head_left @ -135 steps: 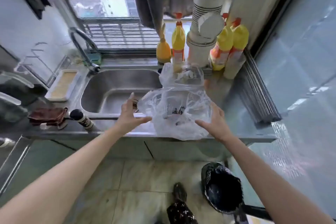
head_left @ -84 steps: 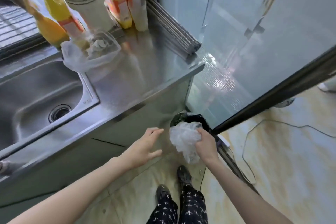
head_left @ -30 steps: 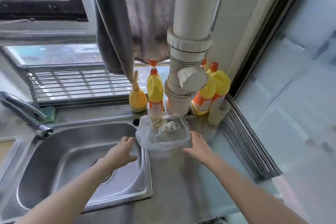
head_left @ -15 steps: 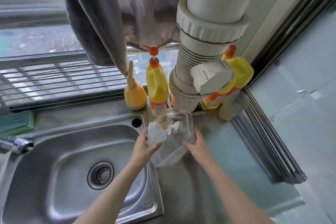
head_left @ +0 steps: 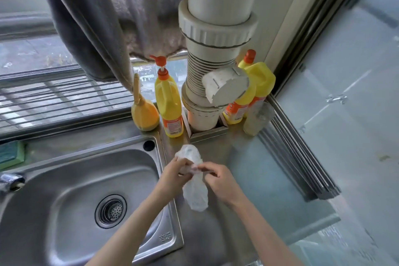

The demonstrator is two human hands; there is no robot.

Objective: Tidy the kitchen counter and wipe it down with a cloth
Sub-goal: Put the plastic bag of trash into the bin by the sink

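A crumpled clear plastic bag (head_left: 194, 192) is squeezed between both hands just above the steel counter (head_left: 269, 181), right of the sink. My left hand (head_left: 173, 174) grips its left side with curled fingers. My right hand (head_left: 218, 179) pinches it from the right. The bag's top bulges above my fingers and its tail hangs below them. What is inside the bag is hidden.
The steel sink (head_left: 82, 196) with its drain lies on the left. Yellow detergent bottles (head_left: 169, 103) and an orange bulb bottle (head_left: 144, 112) stand around a wide white pipe (head_left: 216, 49). A rolled metal rack (head_left: 302, 157) lines the right edge. A grey towel (head_left: 108, 17) hangs above. A green sponge (head_left: 10, 154) sits far left.
The open bag by the bottles has been gathered and crumpled into a tight bundle between both hands, which moved closer together and slightly toward me.
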